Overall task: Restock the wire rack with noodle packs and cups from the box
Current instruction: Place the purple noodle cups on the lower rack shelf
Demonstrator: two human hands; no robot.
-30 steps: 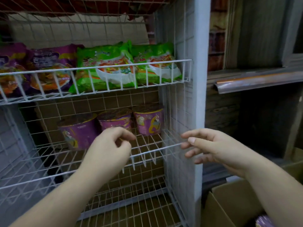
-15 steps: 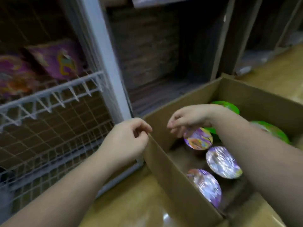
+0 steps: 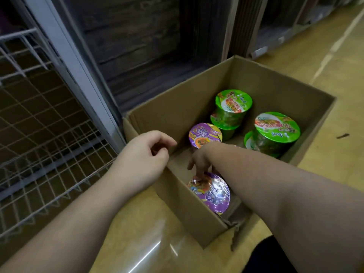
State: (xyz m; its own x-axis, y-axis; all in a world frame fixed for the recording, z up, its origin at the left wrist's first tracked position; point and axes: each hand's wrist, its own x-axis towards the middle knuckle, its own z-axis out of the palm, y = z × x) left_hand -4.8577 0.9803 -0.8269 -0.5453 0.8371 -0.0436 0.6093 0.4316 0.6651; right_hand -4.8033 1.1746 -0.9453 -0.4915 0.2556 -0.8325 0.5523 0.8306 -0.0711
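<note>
An open cardboard box [image 3: 275, 91] stands on the floor to the right of the white wire rack [image 3: 49, 134]. Inside it are two purple noodle cups, one near [image 3: 214, 196] and one farther back [image 3: 204, 133]. Two stacks of green cups [image 3: 233, 101] [image 3: 276, 127] stand on the far side. My right hand [image 3: 199, 162] reaches down into the box, and its fingertips touch the near purple cup's lid. My left hand [image 3: 143, 154] hovers over the box's left wall, fingers loosely curled and holding nothing. My right forearm hides part of the box's inside.
The rack's white corner post [image 3: 78, 75] rises just left of the box. Its lower wire shelves in view hold nothing. A dark wooden wall [image 3: 137, 36] stands behind. Yellow floor [image 3: 334, 66] spreads to the right, and dark clothing [image 3: 271, 255] shows at the bottom edge.
The view swung from the rack shelves down to the box. My right hand went from above the far purple cup down to the near one. My left hand stayed by the box's left wall.
</note>
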